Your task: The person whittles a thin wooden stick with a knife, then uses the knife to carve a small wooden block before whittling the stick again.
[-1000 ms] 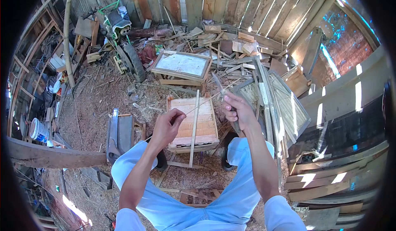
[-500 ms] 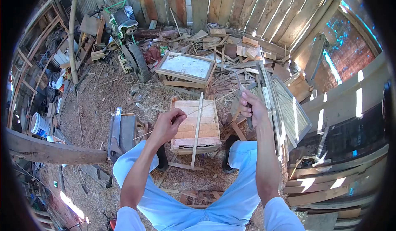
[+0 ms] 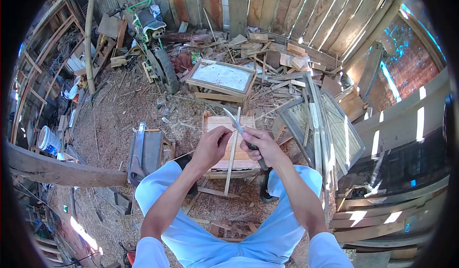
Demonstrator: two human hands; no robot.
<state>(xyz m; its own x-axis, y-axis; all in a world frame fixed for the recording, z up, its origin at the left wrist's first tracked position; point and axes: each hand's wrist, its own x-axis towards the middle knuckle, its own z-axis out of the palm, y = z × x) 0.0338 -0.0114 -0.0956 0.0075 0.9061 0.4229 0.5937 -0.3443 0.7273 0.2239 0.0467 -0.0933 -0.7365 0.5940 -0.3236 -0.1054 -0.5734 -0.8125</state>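
Observation:
My left hand is closed in a pinch on a thin wooden strip, which runs up to the right past the knife. My right hand is wrapped round the dark handle of a knife, its blade tilted up and to the left. The blade is close to the left fingertips; whether it touches the strip I cannot tell. Below both hands stands a low wooden box with a slatted top. A longer, flat stick lies across it, reaching over its front edge.
A handsaw rests on a small dark-topped stand at left. Behind the box is a framed white-topped stand, with scrap wood heaped beyond. Framed panels lean at right. A motorbike stands at back left.
My right hand has brought the knife left and down, close to my left hand. My left hand has shifted slightly right, still pinching the strip.

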